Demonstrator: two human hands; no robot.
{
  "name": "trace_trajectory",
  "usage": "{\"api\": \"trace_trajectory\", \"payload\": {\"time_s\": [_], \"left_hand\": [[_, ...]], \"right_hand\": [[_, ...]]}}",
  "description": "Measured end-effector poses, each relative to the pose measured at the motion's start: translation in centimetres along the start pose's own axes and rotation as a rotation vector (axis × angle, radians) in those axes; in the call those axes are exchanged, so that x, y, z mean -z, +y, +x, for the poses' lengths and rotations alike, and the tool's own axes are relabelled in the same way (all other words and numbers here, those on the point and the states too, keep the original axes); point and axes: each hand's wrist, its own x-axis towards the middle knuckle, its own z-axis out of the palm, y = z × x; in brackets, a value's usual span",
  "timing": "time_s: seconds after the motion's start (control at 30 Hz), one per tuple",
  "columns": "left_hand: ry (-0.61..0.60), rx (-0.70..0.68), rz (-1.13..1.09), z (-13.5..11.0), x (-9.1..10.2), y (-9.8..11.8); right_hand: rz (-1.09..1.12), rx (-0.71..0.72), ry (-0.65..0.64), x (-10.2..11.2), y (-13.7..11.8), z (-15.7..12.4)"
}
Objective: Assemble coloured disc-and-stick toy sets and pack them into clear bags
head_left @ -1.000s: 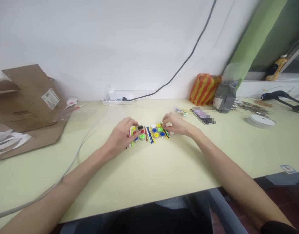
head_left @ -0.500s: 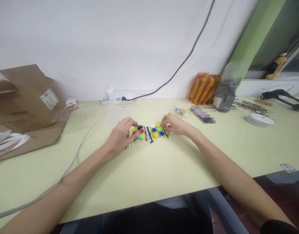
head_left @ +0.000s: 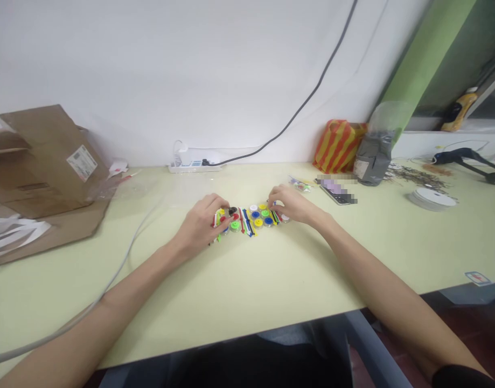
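Note:
On the pale table lies a row of small round clear pieces with coloured caps [head_left: 256,214], in white, yellow, blue and green. Thin arrow-tipped plastic strips [head_left: 247,222] in red, white, blue and yellow stand among them. My left hand [head_left: 201,220] curls around the row's left end, thumb and fingers on either side of a cluster of capped pieces [head_left: 234,226]; its farther fingers are partly hidden. Over the right end, beside dark, green and red strips [head_left: 276,216], my right hand [head_left: 290,203] has thumb and forefinger bent together. What sits between them is too small to name.
Behind the row stand a power strip [head_left: 194,166] and a small packet of coloured pieces [head_left: 300,185]. A phone [head_left: 336,192], striped bag [head_left: 336,148], grey bag [head_left: 372,159] and white spool [head_left: 431,199] lie right. A cardboard box [head_left: 41,161] and cable [head_left: 128,256] are left.
My right hand has lifted slightly, and more of the strips and a white-capped piece show at the row's right end. My left hand stays in place.

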Motion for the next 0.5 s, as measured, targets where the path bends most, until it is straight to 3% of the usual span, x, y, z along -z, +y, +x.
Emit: {"api": "trace_trajectory", "payload": {"time_s": [0.5], "left_hand": [[-0.017, -0.012, -0.002, -0.12, -0.02, -0.16]], "right_hand": [[0.031, 0.056, 0.063, 0.17, 0.33, 0.03]]}}
